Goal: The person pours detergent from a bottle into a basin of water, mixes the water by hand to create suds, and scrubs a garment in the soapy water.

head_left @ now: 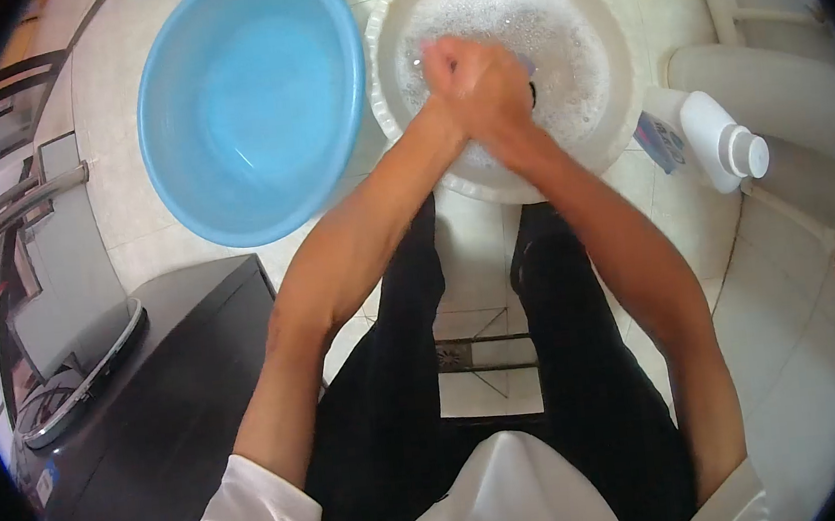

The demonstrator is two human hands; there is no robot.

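Observation:
Over a cream basin (381,73) of foamy water (568,45), my two hands are pressed together with the wrists close. My left hand (441,69) is closed, its fingers largely covered by the other hand. My right hand (497,82) is curled closed against it. Beside the right hand's far edge shows a small greyish-blue patch, with a dark curved piece just below; I cannot tell what they belong to. Whatever lies between the palms is hidden.
A large blue basin (152,135) stands left of the cream one. To the right are a white bottle (712,137) and a blue-and-white packet (661,144), near a pipe. A black cabinet (188,383) is at lower left. My legs straddle the space before the basin.

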